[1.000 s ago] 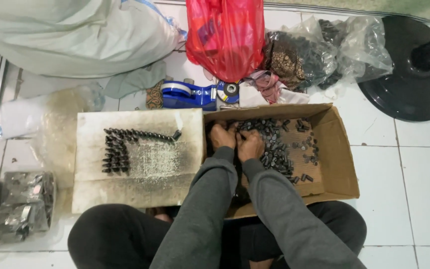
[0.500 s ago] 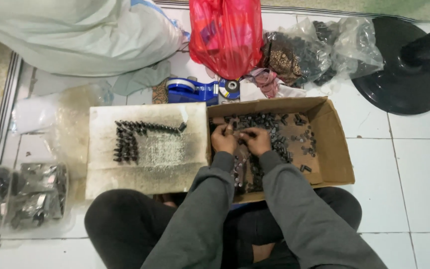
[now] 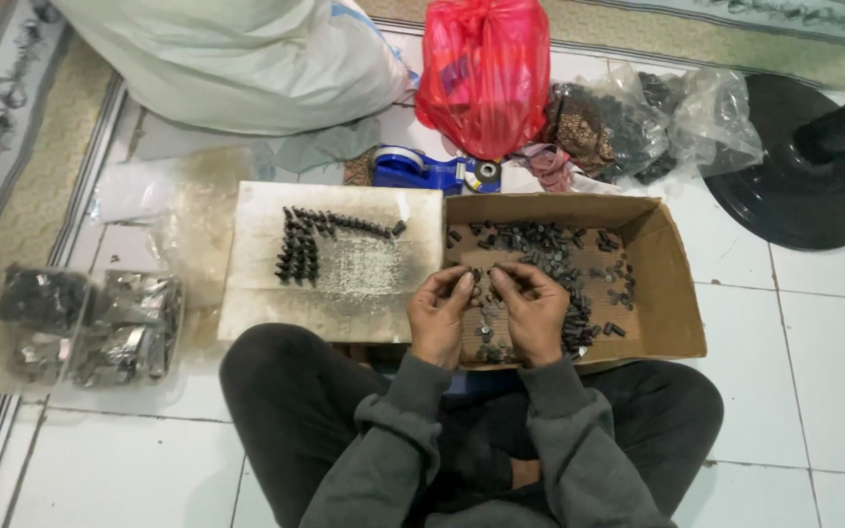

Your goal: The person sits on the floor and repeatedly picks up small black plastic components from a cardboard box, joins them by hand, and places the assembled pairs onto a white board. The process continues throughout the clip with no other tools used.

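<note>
— Both hands are over the cardboard box [image 3: 672, 293]?

— Yes. The left hand [image 3: 439, 318] and right hand [image 3: 532, 315] each pinch small dark parts [image 3: 540, 244] there. Best keep each grip light and lift few at once.

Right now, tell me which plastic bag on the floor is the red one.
The red bag, knotted at the top, stands behind the blue tape dispenser. The big sack left of it is whitish, and the bags to its right are clear, holding dark parts.
</note>
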